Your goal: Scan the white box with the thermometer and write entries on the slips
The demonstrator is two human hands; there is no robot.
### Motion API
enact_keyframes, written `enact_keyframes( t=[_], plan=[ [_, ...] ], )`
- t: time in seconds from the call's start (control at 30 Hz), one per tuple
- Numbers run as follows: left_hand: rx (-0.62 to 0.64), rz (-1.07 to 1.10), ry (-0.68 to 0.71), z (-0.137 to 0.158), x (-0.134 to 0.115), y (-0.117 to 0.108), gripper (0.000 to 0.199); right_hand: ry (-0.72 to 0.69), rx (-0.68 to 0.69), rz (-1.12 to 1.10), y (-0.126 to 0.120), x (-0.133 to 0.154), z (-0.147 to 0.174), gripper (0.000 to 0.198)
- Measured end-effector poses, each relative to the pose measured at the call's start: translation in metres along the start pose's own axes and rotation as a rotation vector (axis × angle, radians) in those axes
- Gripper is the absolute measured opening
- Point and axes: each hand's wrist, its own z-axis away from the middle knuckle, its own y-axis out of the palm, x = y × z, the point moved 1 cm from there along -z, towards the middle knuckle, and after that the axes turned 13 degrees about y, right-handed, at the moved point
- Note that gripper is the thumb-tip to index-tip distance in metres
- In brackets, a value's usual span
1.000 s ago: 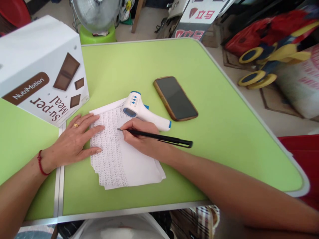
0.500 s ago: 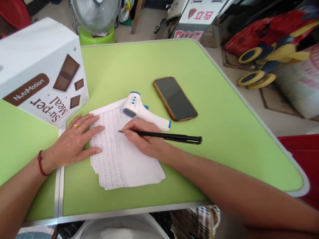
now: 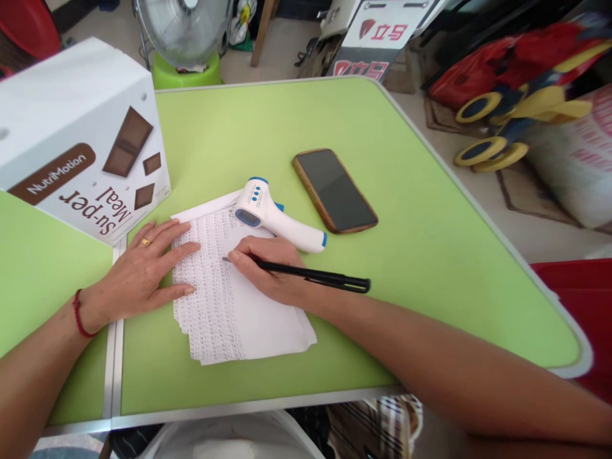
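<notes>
Near the middle of the frame the right hand (image 3: 268,271) has its grip closed around a black pen (image 3: 306,275), the tip touching the paper (image 3: 248,312); the left hand (image 3: 138,271) lies flat and open on the paper's left edge, holding nothing. The thermometer (image 3: 277,220) rests on the paper's upper corner, just beside the writing fingers; I judge a wide stroke could push it toward the phone (image 3: 335,190) on the green desk (image 3: 430,255), or the loose sheets could slip.

On the green table (image 3: 430,210): dark phone (image 3: 335,190) lying face up, white-and-blue thermometer gun (image 3: 275,220) just beside it — large white NutriMotion box (image 3: 81,137) at the far left. Beyond — a fan (image 3: 184,29).
</notes>
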Motion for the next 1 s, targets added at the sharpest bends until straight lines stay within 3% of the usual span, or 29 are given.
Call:
enact_keyframes(
  t=[0.37,0.63,1.0],
  plan=[
    [-0.014,-0.002,0.027,-0.0013,0.0022,-0.0038,0.050,0.057,0.016,0.065,0.0044,-0.0004,-0.0047,0.031],
    [-0.004,-0.047,0.036,0.0003,0.0063,-0.0024,0.053,-0.045,-0.002,0.137,0.0067,-0.0007,-0.0049,0.031],
    [-0.021,-0.022,0.032,0.0014,0.0072,-0.0041,0.056,-0.084,0.006,0.132,0.0080,0.0011,-0.0066,0.031]
  ],
)
